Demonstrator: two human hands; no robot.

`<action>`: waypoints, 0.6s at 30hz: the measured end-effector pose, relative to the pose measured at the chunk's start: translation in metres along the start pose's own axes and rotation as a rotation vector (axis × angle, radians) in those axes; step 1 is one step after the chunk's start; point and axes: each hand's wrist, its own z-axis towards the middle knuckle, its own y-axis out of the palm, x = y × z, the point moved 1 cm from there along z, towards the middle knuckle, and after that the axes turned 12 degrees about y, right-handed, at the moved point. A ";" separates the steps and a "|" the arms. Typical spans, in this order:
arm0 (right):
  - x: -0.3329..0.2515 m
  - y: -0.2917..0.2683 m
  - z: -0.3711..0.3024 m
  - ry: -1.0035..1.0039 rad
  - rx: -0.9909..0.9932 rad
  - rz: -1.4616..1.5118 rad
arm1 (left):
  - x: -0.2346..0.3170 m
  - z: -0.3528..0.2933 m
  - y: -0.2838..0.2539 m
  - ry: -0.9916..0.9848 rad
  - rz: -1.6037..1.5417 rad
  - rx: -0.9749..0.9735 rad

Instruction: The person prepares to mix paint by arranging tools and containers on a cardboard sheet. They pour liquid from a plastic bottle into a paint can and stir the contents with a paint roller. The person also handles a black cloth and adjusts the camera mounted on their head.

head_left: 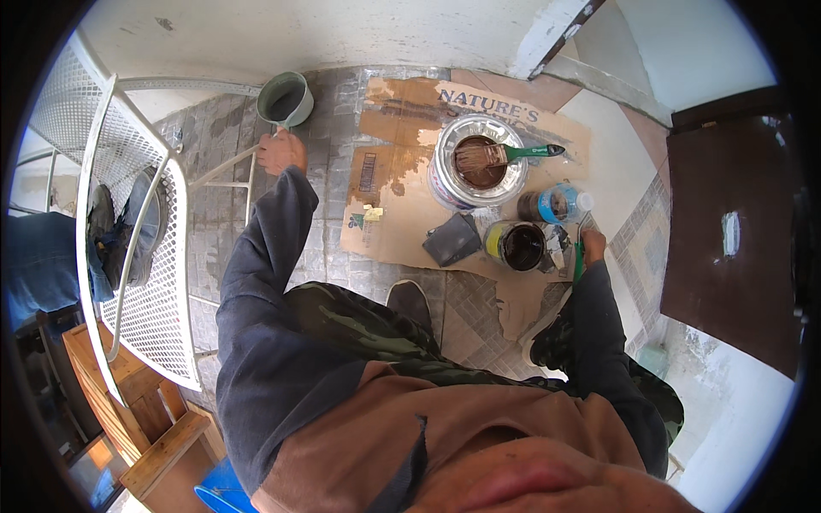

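Note:
At the far left of the floor, my left hand (280,152) is closed round the handle of a grey-green dipper (286,99) with some dark liquid in it. My right hand (593,244) grips a green-handled tool (579,260) at the right edge of a flattened cardboard sheet (402,227); its working end cannot be made out. Left of that hand stand a small can of dark paint (522,246) and a clear bottle with a blue label (556,204). Farther off, a paintbrush (513,154) with a green handle lies across a big metal paint can (444,171).
A dark sandpaper sheet (453,239) lies on the cardboard. To the left stands a white mesh metal frame (141,316), with another person's shoe (147,227) by it. Wooden furniture (128,402) is at lower left, a brown panel (727,231) at right. A wall runs behind.

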 end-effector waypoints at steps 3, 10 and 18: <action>0.012 0.018 0.008 0.257 -0.107 0.302 | 0.027 -0.033 -0.027 0.396 -0.129 0.075; -0.020 -0.023 0.021 0.231 -0.254 0.114 | 0.118 -0.092 -0.069 0.910 -0.870 -0.249; -0.180 -0.217 0.049 0.560 -0.191 0.849 | 0.180 -0.118 -0.096 0.896 -1.100 -0.830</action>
